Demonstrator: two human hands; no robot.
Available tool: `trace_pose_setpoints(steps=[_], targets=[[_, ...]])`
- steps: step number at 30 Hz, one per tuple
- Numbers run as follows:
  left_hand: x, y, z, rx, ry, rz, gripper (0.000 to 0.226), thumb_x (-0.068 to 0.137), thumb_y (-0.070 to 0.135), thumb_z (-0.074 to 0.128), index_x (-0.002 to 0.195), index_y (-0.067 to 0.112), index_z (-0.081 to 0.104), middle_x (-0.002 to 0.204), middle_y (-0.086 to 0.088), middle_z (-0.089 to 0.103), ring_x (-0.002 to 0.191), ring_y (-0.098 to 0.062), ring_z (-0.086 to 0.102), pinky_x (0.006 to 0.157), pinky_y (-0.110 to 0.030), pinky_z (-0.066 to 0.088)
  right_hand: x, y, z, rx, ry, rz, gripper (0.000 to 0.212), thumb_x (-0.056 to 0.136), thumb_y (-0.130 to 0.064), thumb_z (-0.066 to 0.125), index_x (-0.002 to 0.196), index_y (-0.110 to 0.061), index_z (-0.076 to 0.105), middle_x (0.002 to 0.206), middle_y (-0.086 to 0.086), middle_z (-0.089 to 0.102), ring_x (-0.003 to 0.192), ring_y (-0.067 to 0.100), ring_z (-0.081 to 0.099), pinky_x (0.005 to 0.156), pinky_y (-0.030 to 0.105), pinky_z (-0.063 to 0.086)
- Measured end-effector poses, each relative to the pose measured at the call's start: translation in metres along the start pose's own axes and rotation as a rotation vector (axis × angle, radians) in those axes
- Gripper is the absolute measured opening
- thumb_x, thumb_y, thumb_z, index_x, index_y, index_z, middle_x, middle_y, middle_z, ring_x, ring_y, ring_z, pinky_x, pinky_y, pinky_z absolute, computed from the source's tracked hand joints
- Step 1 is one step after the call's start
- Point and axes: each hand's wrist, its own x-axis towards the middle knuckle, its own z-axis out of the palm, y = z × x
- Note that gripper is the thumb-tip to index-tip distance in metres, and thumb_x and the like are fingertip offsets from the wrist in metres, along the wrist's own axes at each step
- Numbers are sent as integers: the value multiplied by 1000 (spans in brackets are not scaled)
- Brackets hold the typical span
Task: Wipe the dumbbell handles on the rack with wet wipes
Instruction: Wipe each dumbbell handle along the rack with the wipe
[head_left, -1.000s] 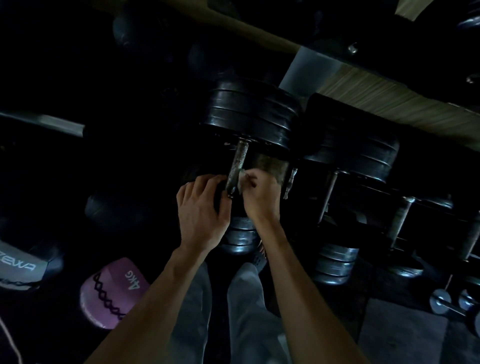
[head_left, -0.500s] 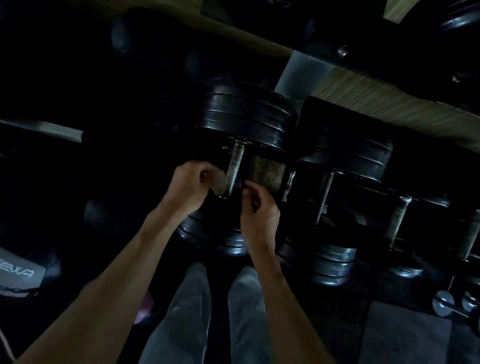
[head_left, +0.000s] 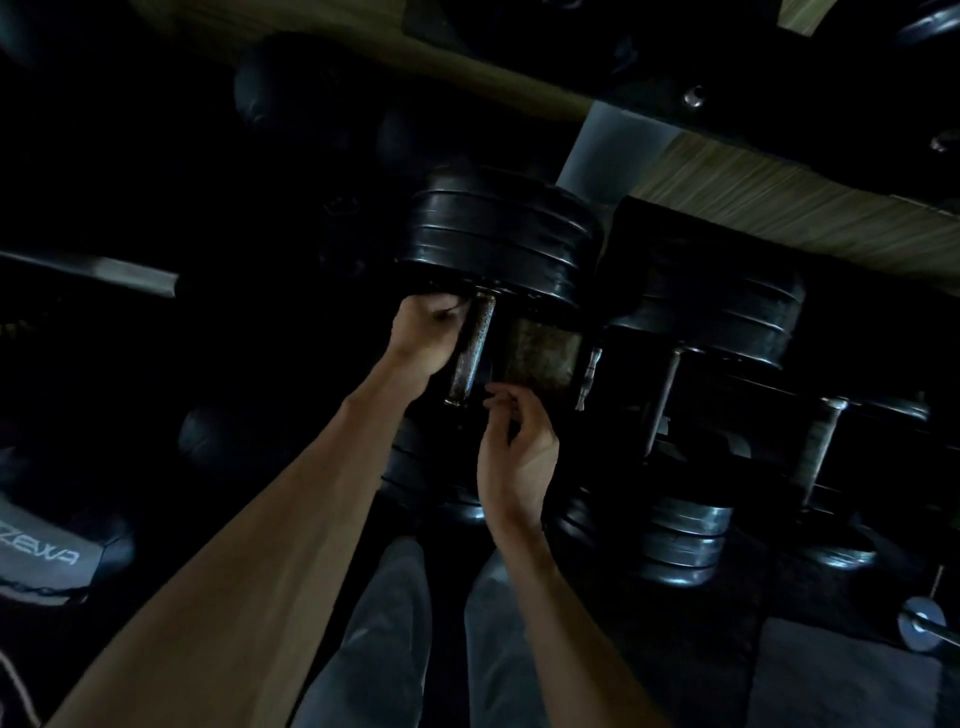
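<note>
— On the rack (head_left: 535, 353), between my hands, I see the dumbbell handle (head_left: 470, 353): a worn, spotted metal bar, tilted, under black plates (head_left: 498, 239).
— And your fingers?
— My left hand (head_left: 426, 332) curls beside the upper end; whether it clamps a wipe, I cannot tell. My right hand (head_left: 519, 447) hangs near the lower end, fingers loosely bent, holding nothing.
— Around it?
— More dumbbells (head_left: 696, 364) to the right, very dark.
</note>
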Motion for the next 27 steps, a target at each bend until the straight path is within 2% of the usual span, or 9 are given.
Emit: trace_pose_setpoints(steps=[4, 7, 8, 10, 11, 15, 19, 22, 27], targets=[[3, 23, 5, -16, -86, -76, 37, 87, -13, 47, 65, 10, 66, 51, 1, 66, 51, -6, 64, 57, -21, 55, 0, 1, 0, -22, 2, -6, 34, 88, -31, 40, 92, -22, 73, 87, -12, 71, 81, 7, 67, 76, 41, 57], [8, 11, 4, 73, -8, 2, 29, 86, 1, 52, 71, 14, 74, 73, -3, 73, 76, -19, 69, 81, -43, 60, 0, 3, -2, -25, -17, -6, 32, 87, -29, 41, 90, -24, 73, 85, -13, 71, 83, 7, 66, 80, 44, 56], [5, 8, 3, 76, 36, 5, 24, 90, 4, 56, 79, 14, 75, 75, 1, 71, 80, -17, 68, 78, -51, 54, 0, 4, -1, -21, -12, -8, 33, 87, -29, 40, 90, -23, 72, 84, -12, 71, 83, 7, 66, 78, 40, 56], [-5, 7, 5, 61, 111, 40, 15, 94, 4, 61, 97, 9, 75, 76, 8, 69, 85, -14, 69, 91, -38, 58, 0, 4, -1, -10, -4, -10, 34, 87, -30, 39, 89, -22, 72, 84, -11, 71, 82, 6, 65, 73, 30, 52], [-7, 7, 6, 68, 129, 69, 14, 94, 4, 63, 101, 6, 74, 77, 9, 69, 85, -12, 69, 89, -36, 58, 1, 4, 0, -11, -4, -12, 34, 86, -30, 39, 88, -22, 72, 84, -11, 71, 81, 6, 64, 71, 26, 49], [-4, 13, 11, 39, 189, 63, 20, 91, 6, 69, 110, 5, 73, 92, -2, 73, 88, -11, 71, 91, -31, 57, 1, 5, -1, -31, -12, -25, 32, 86, -29, 40, 88, -23, 71, 83, -12, 71, 80, 5, 65, 74, 31, 52], [-4, 13, 12, 33, 201, 91, 21, 89, 3, 70, 110, 4, 72, 98, -6, 74, 82, -2, 68, 87, -24, 57, -1, 5, -1, -25, -4, -29, 32, 87, -29, 40, 87, -23, 72, 82, -12, 71, 79, 4, 64, 69, 24, 49], [-18, 11, 15, 52, 226, 184, 19, 88, 1, 71, 106, 5, 74, 95, 2, 73, 85, 1, 70, 82, -13, 54, -1, 5, -1, -24, -6, -33, 32, 87, -28, 40, 87, -23, 72, 81, -12, 71, 78, 3, 64, 68, 15, 45], [-18, 9, 18, 162, 284, 249, 15, 86, 7, 74, 101, 8, 76, 96, 0, 75, 89, -4, 71, 86, -21, 57, 0, 5, 0, -20, -4, -50, 33, 86, -28, 40, 86, -21, 72, 80, -10, 71, 76, 3, 63, 63, 3, 38]])
